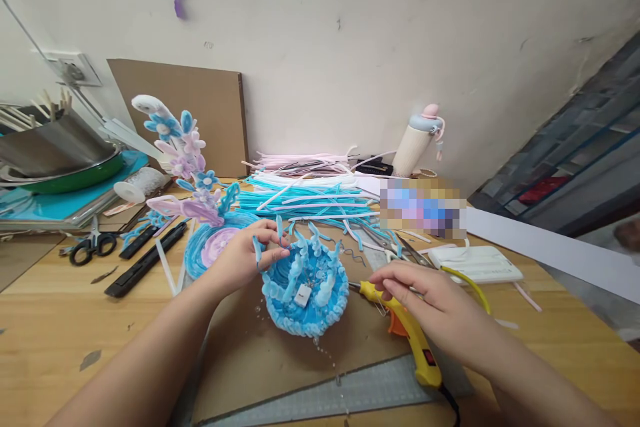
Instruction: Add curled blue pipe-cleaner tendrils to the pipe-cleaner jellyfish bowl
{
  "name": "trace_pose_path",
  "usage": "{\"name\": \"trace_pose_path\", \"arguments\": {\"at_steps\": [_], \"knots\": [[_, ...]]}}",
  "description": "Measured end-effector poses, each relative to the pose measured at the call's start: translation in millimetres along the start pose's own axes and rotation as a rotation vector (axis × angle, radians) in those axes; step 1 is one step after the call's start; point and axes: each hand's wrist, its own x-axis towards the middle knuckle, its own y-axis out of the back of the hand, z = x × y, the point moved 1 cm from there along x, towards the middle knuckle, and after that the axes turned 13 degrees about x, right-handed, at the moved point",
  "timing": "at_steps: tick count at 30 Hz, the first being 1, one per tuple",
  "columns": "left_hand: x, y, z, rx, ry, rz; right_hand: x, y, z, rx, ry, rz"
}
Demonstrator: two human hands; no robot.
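Note:
A round blue basket made of fuzzy pipe cleaners (pixel 306 330) sits on the cardboard, with curled stems rising from its rim. Inside it rests a small white box-shaped piece (pixel 303 295). At the basket's far left rim, my left hand (pixel 245 257) pinches a blue pipe cleaner between thumb and fingertips. My right hand (pixel 425 290) hovers over a yellow glue gun (pixel 417 340), its fingers loosely bent and nothing visible in them. The glue gun lies on an orange stand (pixel 397 321), its nozzle toward the basket. Clear beads hang from the basket's front.
Bundled blue pipe cleaners (pixel 310 200) lie behind the basket. Left stand a pipe-cleaner flower piece (pixel 193 167), scissors (pixel 93 245) and a black cutter (pixel 145 260). A white power bank (pixel 475 262) and a bottle (pixel 414 143) are right. A ruler (pixel 350 390) lies in front.

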Motion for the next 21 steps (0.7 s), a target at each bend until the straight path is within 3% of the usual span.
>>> {"name": "trace_pose_path", "arguments": {"at_steps": [10,21], "knots": [[3.0,-4.7,-7.6,0.028,0.053,0.051,0.3,1.0,3.9,0.007,0.003,0.014],[-2.4,6.0,-5.8,0.034,0.058,0.046,3.0,-0.3,6.2,0.018,0.013,0.000]]}}
